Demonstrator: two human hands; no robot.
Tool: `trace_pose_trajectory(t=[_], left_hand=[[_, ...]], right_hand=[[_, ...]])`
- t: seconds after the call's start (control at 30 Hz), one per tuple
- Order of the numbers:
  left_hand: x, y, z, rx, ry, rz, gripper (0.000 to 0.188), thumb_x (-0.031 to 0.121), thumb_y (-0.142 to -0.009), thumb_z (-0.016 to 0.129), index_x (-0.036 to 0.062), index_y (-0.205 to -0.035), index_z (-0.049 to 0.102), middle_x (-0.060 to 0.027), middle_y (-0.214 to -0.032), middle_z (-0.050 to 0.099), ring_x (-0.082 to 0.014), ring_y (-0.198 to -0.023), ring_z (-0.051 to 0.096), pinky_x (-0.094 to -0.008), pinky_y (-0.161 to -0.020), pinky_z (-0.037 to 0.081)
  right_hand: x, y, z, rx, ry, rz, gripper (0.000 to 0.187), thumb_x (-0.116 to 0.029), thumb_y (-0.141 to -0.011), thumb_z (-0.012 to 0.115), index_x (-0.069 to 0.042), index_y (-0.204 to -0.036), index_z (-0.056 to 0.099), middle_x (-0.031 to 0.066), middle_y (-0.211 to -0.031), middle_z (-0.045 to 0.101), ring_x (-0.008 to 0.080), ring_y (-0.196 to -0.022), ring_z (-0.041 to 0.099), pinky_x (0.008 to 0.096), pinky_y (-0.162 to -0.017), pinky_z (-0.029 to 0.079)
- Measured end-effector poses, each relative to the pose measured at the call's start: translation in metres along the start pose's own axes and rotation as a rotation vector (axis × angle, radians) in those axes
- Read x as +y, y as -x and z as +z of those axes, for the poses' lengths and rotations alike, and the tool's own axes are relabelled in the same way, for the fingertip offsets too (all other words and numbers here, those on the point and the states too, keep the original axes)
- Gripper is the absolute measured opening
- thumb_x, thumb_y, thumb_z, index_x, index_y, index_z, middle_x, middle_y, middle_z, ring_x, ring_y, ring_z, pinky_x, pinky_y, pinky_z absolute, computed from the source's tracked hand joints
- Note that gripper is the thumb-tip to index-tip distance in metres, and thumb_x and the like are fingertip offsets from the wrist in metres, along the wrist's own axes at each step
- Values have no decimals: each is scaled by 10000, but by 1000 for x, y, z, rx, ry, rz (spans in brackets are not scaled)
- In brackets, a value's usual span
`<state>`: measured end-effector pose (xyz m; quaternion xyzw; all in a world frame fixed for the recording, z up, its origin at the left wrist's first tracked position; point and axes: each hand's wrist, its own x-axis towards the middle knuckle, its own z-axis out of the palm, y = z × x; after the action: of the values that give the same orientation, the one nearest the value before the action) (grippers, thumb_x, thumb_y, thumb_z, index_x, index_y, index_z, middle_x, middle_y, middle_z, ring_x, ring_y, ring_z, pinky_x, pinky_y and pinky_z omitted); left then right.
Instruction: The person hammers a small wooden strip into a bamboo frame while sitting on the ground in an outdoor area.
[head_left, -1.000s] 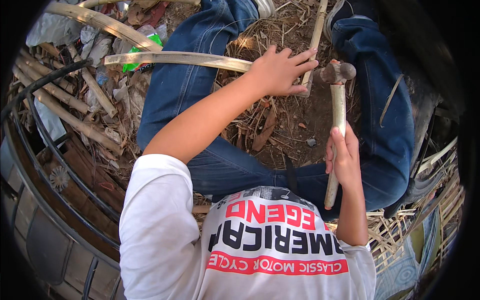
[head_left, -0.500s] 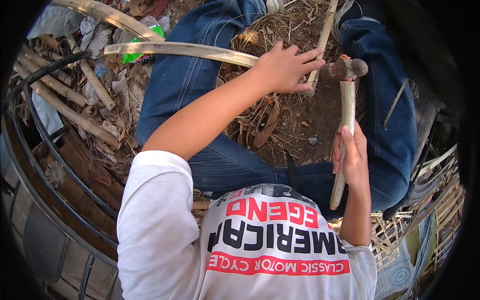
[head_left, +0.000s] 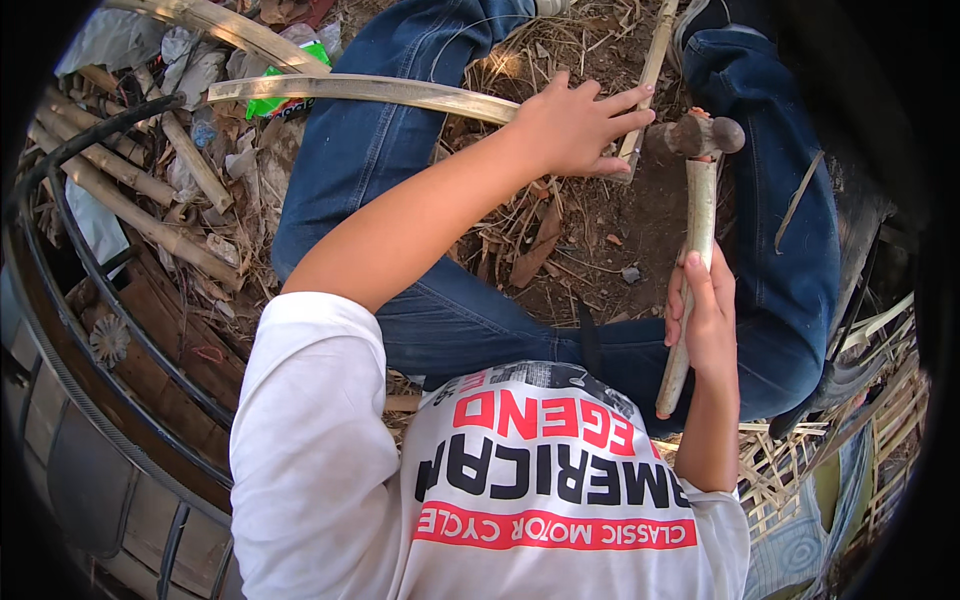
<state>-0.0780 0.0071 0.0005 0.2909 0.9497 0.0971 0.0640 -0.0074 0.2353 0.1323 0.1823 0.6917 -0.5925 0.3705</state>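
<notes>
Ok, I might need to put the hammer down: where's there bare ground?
The barest patch is the soil between the left hand, the dry leaf and the hammer; a small grey bit lies there. It's crowded left of the left leg, with poles and plastic, and at lower right, with thin strips.
</notes>
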Motion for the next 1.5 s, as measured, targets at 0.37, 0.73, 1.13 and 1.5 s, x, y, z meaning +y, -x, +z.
trace_pose_trajectory(t=[0.37,0.73,1.13,1.5], left_hand=[[-4,-3,-4,-25,20,15,674,604,-892,525,248,-1449,395,41,-1582,259,-268,-1140,564,-525,-962,444],[-1,-2,-1,2,-13,17,638,593,-893,532,219,-1405,465,40,-1589,245,-269,-1157,554,-520,-991,420],[0,6,-2,-26,68,27,625,581,-889,550,154,-1343,510,36,-1559,310,-252,-1103,570,-503,-949,440],[-3,3,1,27,15,36,734,644,-868,520,216,-1451,398,16,-1569,293,-260,-1150,554,-552,-996,388]], right_hand=[[-12,0,-3,-43,61,118,351,-391,-1005,452,-41,-996,481,18,-563,431,99,-370,418,236,-322,334],[-19,-1,1,-41,11,-42,308,-334,-1015,449,-30,-975,480,17,-561,436,84,-368,404,234,-326,337],[-22,-4,0,-98,236,72,321,-337,-1009,470,-22,-947,479,5,-543,421,73,-369,388,221,-334,326],[3,-15,9,117,51,-39,205,-204,-931,606,-31,-946,497,-15,-543,435,65,-370,391,231,-335,334]])
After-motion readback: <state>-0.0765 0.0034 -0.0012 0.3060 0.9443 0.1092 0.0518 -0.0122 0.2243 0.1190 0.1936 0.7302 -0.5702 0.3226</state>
